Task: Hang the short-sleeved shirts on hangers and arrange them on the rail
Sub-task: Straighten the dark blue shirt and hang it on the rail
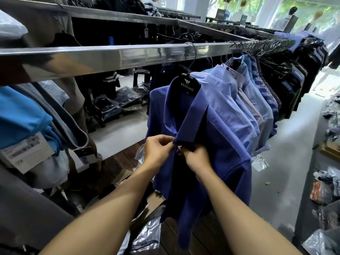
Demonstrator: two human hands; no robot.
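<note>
Head view: I see the dark blue short-sleeved shirt (217, 140) hanging on a black hanger (189, 85) marked ARISTINO, whose wire hook sits over the steel rail (110, 56). It hangs at the near end of a row of hung shirts (261, 100), light blue, striped and darker ones, and touches the first light blue one beside it. My left hand (158, 149) has its fingers curled and pinches the shirt's front edge just under the collar tip. My right hand (195, 157) pinches the opposite front edge, and both hands meet at the top of the placket. I cannot tell whether a button sits between the fingers. To the left hangs a bright blue garment (24, 116) with a paper tag (25, 153). Clear plastic bags (147, 234) lie below the shirt, and the grey floor (287, 162) runs along the right.
</note>
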